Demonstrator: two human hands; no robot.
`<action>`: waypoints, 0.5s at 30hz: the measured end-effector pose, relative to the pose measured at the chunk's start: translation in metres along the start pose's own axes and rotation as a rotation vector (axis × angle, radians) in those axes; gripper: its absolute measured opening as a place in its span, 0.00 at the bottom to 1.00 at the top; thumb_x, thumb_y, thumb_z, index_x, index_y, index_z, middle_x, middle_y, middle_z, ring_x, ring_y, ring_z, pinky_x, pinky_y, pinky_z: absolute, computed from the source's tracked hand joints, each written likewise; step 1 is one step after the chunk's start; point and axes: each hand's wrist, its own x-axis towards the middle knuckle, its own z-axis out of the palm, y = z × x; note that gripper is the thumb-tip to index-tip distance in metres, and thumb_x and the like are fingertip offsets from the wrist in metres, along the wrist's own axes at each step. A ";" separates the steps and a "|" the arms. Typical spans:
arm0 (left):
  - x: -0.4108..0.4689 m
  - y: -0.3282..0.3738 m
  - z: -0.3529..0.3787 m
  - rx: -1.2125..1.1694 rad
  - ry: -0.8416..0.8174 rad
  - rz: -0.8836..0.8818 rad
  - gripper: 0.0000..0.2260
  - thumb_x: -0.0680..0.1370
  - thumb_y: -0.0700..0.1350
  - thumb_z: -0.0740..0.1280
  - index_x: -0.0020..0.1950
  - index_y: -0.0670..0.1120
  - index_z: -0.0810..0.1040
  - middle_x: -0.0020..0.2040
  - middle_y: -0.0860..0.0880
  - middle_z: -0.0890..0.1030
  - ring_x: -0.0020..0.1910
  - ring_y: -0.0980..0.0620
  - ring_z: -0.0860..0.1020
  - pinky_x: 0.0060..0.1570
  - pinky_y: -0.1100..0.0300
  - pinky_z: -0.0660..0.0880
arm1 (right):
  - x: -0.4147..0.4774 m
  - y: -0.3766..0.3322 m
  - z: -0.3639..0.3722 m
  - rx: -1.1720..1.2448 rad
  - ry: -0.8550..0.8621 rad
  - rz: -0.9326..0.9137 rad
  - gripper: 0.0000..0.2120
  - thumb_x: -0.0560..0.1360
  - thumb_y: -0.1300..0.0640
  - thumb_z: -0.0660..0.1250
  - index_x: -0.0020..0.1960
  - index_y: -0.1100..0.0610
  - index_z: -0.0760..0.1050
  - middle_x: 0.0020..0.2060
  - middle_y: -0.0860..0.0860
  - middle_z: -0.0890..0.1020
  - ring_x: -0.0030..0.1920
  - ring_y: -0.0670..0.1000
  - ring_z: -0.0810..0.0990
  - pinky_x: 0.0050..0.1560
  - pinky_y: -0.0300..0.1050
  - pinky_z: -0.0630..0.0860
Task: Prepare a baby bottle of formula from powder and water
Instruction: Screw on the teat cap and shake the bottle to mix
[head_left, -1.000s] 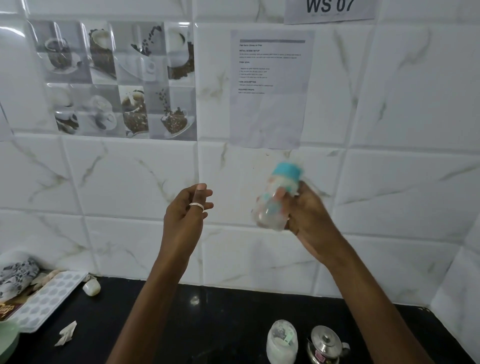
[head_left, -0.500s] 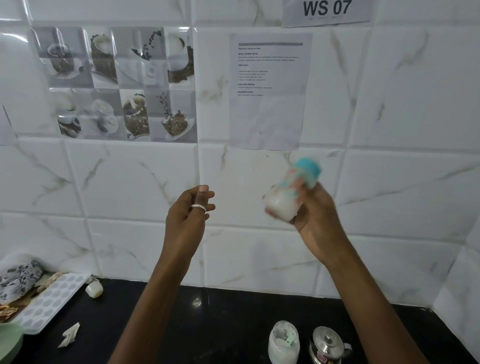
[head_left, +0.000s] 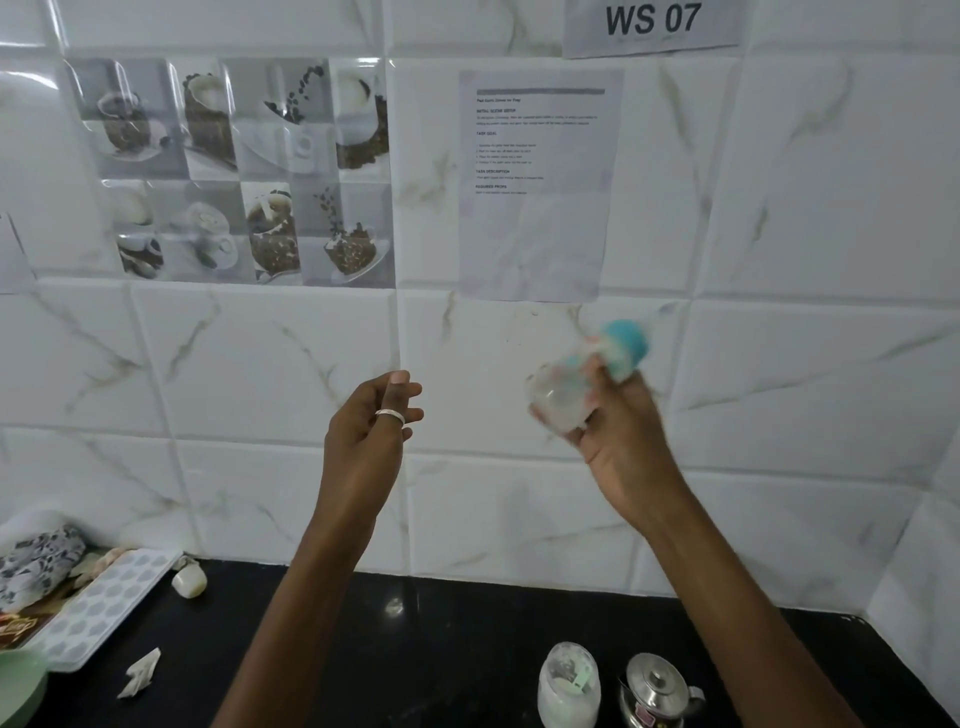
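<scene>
Since a moment ago your right hand (head_left: 618, 447) has tipped the baby bottle (head_left: 587, 379) further, teal cap up-right, blurred, right of centre frame. Fingers wrap it firmly. Your left hand (head_left: 363, 436) hangs empty, fingers loosely curled.

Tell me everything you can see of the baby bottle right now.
The baby bottle is a small clear plastic bottle with a teal cap on top and milky white contents inside. It is motion-blurred, tilted with the cap up and to the right, held in mid-air before the tiled wall. Only the right hand touches it, fingers wrapped around its body; the left hand is apart.
</scene>
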 end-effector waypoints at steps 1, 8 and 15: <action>0.000 0.000 0.001 -0.002 -0.001 -0.003 0.09 0.84 0.57 0.61 0.57 0.58 0.80 0.55 0.58 0.85 0.52 0.59 0.84 0.58 0.56 0.79 | -0.005 0.005 0.001 -0.187 -0.083 0.067 0.38 0.69 0.44 0.80 0.71 0.58 0.70 0.65 0.62 0.80 0.64 0.65 0.80 0.57 0.62 0.82; -0.003 -0.002 0.004 0.009 -0.015 0.003 0.10 0.84 0.57 0.61 0.58 0.57 0.80 0.55 0.59 0.85 0.51 0.61 0.84 0.56 0.58 0.79 | 0.002 -0.010 0.001 0.087 0.009 -0.118 0.37 0.70 0.46 0.77 0.72 0.59 0.67 0.65 0.60 0.80 0.65 0.62 0.81 0.58 0.63 0.81; -0.004 -0.004 0.008 0.007 -0.026 0.003 0.12 0.84 0.57 0.60 0.60 0.56 0.80 0.56 0.58 0.84 0.52 0.60 0.84 0.57 0.57 0.80 | -0.015 0.005 -0.007 -0.248 -0.175 0.031 0.38 0.65 0.46 0.82 0.69 0.57 0.70 0.60 0.56 0.83 0.63 0.61 0.82 0.57 0.58 0.82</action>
